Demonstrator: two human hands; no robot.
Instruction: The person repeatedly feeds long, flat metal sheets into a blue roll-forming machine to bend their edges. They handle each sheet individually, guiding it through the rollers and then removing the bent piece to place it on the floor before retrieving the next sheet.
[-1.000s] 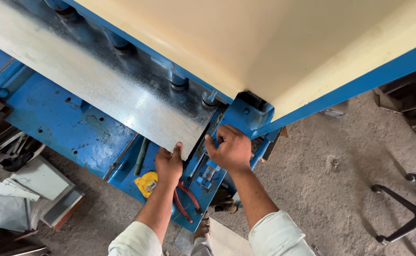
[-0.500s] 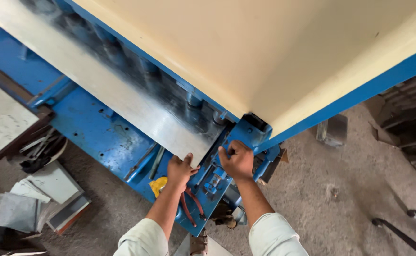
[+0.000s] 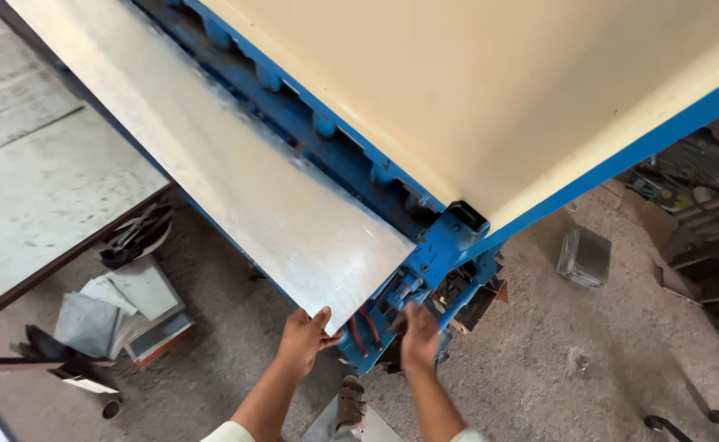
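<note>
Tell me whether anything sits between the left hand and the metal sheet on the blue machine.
Nothing visible does. The left hand is already at the near corner of the metal sheet, fingers on its edge. The right hand is beside it, at the blue machine.

Dull silver metal sheet (image 3: 237, 188), blue machine frame (image 3: 441, 245), cream panel (image 3: 474, 82), grey floor (image 3: 540, 360)

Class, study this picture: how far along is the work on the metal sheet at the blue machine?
Done: the metal sheet already lies along the blue machine. In hand: the left hand touches the sheet's near corner, while the right hand is at the machine's end. Left: the sheet looks flat, with no bend visible.
</note>
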